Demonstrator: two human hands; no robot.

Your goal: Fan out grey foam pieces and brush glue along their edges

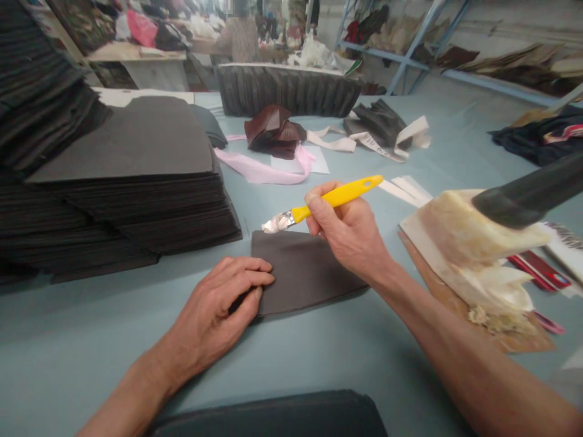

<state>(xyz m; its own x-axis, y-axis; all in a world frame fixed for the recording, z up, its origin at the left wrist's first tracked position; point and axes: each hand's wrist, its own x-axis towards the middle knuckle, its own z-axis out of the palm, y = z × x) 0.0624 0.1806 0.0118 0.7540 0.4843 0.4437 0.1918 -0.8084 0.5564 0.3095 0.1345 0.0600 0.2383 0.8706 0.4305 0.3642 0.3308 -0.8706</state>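
Observation:
A dark grey panel (310,273) lies flat on the blue-green table (113,321), in the middle of the view. My left hand (223,297) rests at its left edge, fingertips on the panel, fingers bent and holding nothing I can make out. Above the panel's far side, my right hand (348,224) grips a yellow-handled brush (341,195) between thumb and fingers. The brush's bristles, coated in something whitish, point left and hover near the panel's far left corner.
Tall stacks of dark panels (136,200) fill the left. At right stands a glue-crusted container (469,224) with a dark handle. Another dark piece (273,419) lies at the near edge. Brown bundle (273,130) and pink strip (264,167) lie beyond; a person (243,39) is behind.

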